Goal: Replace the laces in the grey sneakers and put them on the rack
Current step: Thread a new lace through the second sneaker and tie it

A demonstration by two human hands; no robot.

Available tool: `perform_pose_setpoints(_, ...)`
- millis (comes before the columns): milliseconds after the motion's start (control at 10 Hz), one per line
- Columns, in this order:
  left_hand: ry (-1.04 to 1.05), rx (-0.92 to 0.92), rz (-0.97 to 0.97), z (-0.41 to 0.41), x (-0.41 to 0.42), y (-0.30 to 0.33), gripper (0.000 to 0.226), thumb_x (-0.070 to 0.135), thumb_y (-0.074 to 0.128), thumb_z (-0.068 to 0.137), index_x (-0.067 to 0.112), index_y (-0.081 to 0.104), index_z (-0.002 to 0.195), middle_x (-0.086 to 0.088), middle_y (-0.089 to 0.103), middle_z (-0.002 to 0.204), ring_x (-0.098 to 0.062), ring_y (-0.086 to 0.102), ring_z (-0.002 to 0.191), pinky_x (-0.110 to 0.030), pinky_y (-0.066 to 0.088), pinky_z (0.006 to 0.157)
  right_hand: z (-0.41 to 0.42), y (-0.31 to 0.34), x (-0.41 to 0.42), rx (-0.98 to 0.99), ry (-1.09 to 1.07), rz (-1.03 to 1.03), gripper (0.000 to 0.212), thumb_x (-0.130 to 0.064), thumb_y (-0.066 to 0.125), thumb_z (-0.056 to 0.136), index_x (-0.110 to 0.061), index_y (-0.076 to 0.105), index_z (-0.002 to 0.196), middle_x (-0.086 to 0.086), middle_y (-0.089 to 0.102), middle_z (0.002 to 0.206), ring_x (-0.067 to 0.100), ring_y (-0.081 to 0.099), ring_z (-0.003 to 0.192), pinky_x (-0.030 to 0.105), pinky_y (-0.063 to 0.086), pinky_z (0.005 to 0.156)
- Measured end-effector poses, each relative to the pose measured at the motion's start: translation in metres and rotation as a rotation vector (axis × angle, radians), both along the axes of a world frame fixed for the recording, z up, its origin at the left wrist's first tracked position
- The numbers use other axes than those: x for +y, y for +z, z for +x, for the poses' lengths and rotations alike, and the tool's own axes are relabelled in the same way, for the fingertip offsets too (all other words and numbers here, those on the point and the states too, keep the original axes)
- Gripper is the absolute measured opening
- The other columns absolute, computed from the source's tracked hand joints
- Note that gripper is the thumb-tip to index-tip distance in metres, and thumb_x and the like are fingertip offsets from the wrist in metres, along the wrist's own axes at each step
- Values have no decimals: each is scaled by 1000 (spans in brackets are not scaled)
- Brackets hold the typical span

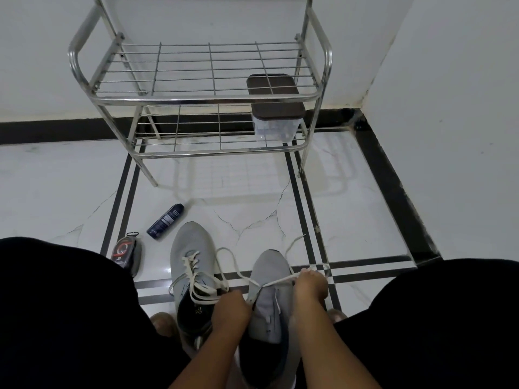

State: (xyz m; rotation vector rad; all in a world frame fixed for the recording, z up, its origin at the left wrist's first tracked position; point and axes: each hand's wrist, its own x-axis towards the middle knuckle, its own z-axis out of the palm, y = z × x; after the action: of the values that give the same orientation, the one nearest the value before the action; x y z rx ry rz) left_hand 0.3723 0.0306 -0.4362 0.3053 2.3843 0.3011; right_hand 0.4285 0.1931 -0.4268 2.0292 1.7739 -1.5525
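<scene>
Two grey sneakers stand on the tiled floor between my knees. The left sneaker (pixel 191 265) carries a loosely threaded white lace. The right sneaker (pixel 269 299) has a white lace (pixel 278 282) running across its front eyelets. My right hand (pixel 310 286) pinches one end of that lace and holds it taut to the right. My left hand (pixel 231 310) grips the other part of the lace at the shoe's left side. A loose loop of lace trails over the floor beyond the toe. The metal shoe rack (pixel 202 99) stands ahead against the wall.
A clear box with a dark lid (pixel 276 119) sits on the rack's lower shelf at the right. A dark spray can (pixel 165 221) lies on the floor left of the sneakers, with a shoe-polish sponge pack (pixel 126 255) nearer my left knee. A wall corner rises at right.
</scene>
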Motion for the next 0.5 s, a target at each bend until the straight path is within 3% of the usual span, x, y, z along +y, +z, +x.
perform_pose_setpoints(100, -1, -9, -21, -3, -4, 2, 30, 33, 49, 89, 8, 64, 96, -12, 68, 102, -29, 64, 97, -33, 50, 79, -7, 15, 14, 111, -354, 60, 36, -15, 35, 102, 9, 53, 122, 33, 54, 124, 47, 54, 117, 51, 45, 100)
perform_pose_setpoints(200, -8, -16, 2, -3, -4, 1, 31, 36, 48, 88, 9, 63, 93, -11, 68, 99, -29, 64, 93, -34, 50, 77, -6, 16, 17, 99, -547, 287, 29, -19, 44, 100, 0, 65, 100, 18, 67, 99, 32, 65, 87, 41, 55, 78)
perform_pose_setpoints(300, -66, -41, 6, -4, -4, -3, 30, 33, 47, 90, 8, 62, 94, -12, 68, 101, -29, 64, 95, -33, 48, 77, -5, -1, 0, 152, -337, -14, 29, -27, 49, 98, -1, 60, 88, 9, 62, 76, 23, 60, 67, 35, 53, 63)
perform_pose_setpoints(400, -128, -47, 2, -3, -2, -3, 28, 29, 46, 91, 9, 61, 103, -13, 67, 109, -30, 62, 104, -33, 48, 83, -3, -20, -30, 200, -137, -399, 17, -18, 62, 92, -9, 57, 79, 4, 52, 59, 13, 45, 45, 23, 37, 44)
perform_pose_setpoints(500, -179, -29, -19, 0, -2, -3, 25, 24, 44, 92, 9, 58, 107, -14, 64, 113, -30, 60, 108, -33, 47, 86, -8, -34, -42, 89, 71, -330, 18, -19, 69, 84, -13, 58, 72, 5, 55, 60, 13, 46, 47, 24, 36, 45)
